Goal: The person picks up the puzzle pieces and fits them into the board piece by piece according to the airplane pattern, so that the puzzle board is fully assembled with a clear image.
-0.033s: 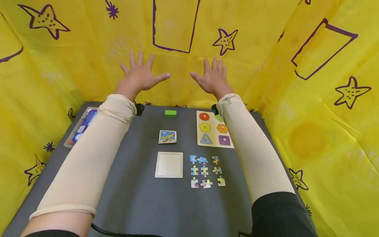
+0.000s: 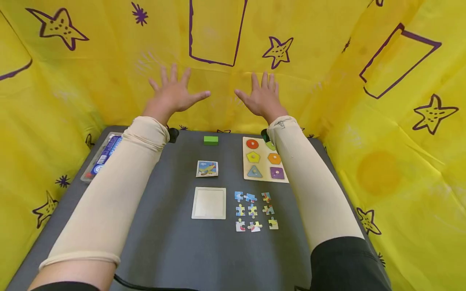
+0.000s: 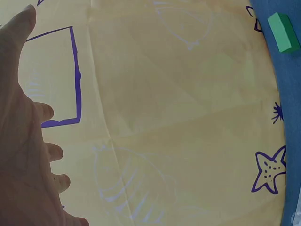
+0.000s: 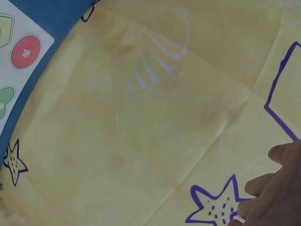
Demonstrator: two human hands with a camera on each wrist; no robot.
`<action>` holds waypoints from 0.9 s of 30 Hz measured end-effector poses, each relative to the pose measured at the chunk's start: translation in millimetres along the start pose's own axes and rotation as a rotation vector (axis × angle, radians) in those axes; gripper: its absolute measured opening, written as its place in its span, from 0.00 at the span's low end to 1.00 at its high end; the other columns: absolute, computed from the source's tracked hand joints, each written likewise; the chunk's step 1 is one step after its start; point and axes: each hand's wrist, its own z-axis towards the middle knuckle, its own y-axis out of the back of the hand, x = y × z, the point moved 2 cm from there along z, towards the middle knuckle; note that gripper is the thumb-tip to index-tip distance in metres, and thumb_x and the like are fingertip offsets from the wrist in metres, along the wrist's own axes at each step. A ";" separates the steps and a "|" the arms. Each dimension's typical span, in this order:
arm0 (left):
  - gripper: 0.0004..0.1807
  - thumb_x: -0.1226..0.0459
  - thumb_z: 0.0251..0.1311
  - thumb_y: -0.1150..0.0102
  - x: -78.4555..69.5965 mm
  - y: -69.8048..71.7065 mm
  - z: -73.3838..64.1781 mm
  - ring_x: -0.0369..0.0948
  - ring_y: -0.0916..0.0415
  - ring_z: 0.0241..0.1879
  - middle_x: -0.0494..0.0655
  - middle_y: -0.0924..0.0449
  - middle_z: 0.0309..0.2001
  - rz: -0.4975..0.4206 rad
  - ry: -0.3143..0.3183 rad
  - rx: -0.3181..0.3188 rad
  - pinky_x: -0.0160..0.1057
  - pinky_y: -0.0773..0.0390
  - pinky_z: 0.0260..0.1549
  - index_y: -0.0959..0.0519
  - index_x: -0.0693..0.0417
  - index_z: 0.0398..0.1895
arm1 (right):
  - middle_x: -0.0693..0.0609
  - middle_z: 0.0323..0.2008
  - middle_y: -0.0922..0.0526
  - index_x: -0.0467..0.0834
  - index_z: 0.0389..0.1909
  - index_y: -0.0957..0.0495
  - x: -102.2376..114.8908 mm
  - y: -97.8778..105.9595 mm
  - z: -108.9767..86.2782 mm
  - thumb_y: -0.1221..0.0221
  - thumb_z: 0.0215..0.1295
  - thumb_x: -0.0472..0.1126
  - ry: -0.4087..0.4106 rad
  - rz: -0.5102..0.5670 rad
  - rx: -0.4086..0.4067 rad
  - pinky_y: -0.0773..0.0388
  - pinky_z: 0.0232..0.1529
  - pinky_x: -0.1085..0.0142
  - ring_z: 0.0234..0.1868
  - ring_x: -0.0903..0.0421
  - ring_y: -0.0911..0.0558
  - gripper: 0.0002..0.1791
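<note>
My left hand (image 2: 169,96) is raised beyond the table's far edge, fingers spread, holding nothing. Level with it, my right hand (image 2: 265,100) is also held up with straight fingers and nothing in it. Below them on the grey table lie a green block (image 2: 210,140), a small picture card of an airplane (image 2: 207,168) and a pale square puzzle tray (image 2: 209,203). Several loose jigsaw pieces (image 2: 253,210) are laid out in rows to the tray's right. A wooden shape board (image 2: 253,173) with knobbed coloured shapes is partly hidden by my right forearm.
A clear plastic box (image 2: 95,161) with a blue label stands at the table's left, partly behind my left sleeve. Yellow cloth (image 2: 225,97) with drawn starfish surrounds the back and sides. A black cable (image 2: 145,287) runs along the near edge.
</note>
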 end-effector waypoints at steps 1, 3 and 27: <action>0.56 0.23 0.55 0.72 0.0 -2.9 0.2 0.61 0.95 0.69 0.55 0.91 0.73 0.000 -0.001 0.003 0.75 0.79 0.57 0.76 0.42 0.76 | 0.38 0.75 0.76 0.49 0.78 0.70 -1.4 -2.6 -1.2 0.69 0.67 0.75 -0.002 0.000 0.005 0.76 0.72 0.47 0.75 0.41 0.77 0.50; 0.57 0.23 0.55 0.72 0.1 -8.5 0.3 0.61 0.95 0.69 0.55 0.92 0.73 0.002 -0.003 0.014 0.76 0.79 0.57 0.77 0.42 0.76 | 0.38 0.76 0.76 0.49 0.78 0.69 -3.5 -7.9 -3.2 0.69 0.67 0.75 0.000 0.002 0.009 0.75 0.72 0.46 0.75 0.41 0.77 0.49; 0.56 0.41 0.50 0.31 99.1 -276.9 -119.4 0.61 0.62 0.74 0.54 0.53 0.77 -0.113 -0.407 0.257 0.74 0.62 0.61 0.46 0.56 0.76 | 0.51 0.48 0.18 0.45 0.46 0.16 -75.7 -265.4 -119.5 0.34 0.62 0.43 0.592 0.044 0.117 0.25 0.56 0.57 0.51 0.52 0.19 0.13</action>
